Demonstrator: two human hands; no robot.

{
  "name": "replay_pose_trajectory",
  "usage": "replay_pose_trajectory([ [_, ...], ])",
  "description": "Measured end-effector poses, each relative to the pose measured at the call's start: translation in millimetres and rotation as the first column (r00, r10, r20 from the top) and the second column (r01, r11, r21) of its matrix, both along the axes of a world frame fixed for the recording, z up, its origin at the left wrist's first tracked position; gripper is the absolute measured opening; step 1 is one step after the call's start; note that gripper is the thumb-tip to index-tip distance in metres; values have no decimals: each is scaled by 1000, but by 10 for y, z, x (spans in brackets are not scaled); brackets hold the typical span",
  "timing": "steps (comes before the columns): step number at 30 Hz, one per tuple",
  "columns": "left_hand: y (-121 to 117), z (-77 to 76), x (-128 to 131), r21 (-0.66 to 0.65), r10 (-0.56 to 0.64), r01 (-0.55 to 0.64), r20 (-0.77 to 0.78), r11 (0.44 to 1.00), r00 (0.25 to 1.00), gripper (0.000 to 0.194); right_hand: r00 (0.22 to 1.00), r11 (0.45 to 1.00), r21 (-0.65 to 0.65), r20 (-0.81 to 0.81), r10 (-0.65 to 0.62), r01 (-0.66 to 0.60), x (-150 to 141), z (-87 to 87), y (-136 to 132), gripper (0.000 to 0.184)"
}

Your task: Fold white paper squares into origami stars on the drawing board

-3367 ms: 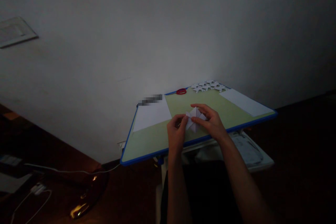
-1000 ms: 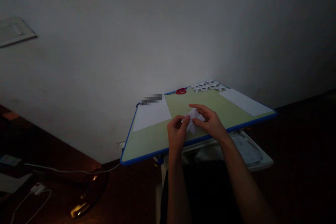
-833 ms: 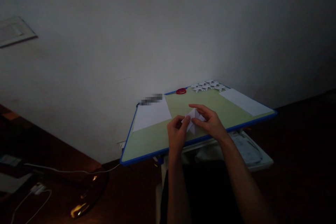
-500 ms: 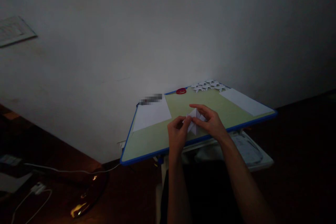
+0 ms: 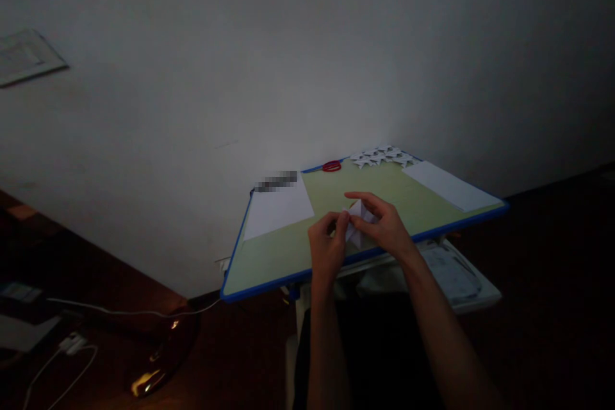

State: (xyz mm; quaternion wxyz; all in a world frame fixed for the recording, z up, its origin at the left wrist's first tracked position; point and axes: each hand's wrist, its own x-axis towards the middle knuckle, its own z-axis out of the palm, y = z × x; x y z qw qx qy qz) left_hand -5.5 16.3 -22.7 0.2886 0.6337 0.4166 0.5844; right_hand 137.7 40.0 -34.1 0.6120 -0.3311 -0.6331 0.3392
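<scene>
A small piece of folded white paper (image 5: pixel 356 238) is held between both hands above the near side of the green tabletop (image 5: pixel 283 257). My left hand (image 5: pixel 327 240) pinches its left edge between thumb and fingers. From the right, my right hand (image 5: pixel 384 223) grips it with the thumb low and the index finger stretched over the top. Fingers cover part of the paper, so its full shape is hidden. Several small folded paper pieces (image 5: pixel 382 155) lie together at the table's back right corner.
Red-handled scissors (image 5: pixel 331 166) lie at the back edge. A white sheet (image 5: pixel 278 208) rests on the left of the table, and white paper (image 5: pixel 449 186) on the right. Beneath the front edge sits a pale tray (image 5: pixel 454 275). A wall (image 5: pixel 307 64) stands behind.
The fingers have shifted slightly on the folded paper; its left corner shows less beside my left thumb. Both hands keep their grip, and the things on the table stay put.
</scene>
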Motion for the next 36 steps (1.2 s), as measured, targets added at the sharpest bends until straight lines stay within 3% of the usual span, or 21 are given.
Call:
replay_pose_trajectory([
  [13,30,2,-3,-30,37,-36,27,999,999,32,1000,999,-34,-8,8,-8,15,27,-26,49],
  [24,83,-38,-31,-46,82,-78,102,996,991,32,982,987,-61,-129,140,-149,44,30,-30,50],
  [36,74,-18,-22,-78,11,2,160,997,987,22,991,997,-65,-128,38,-46,26,4,15,49],
])
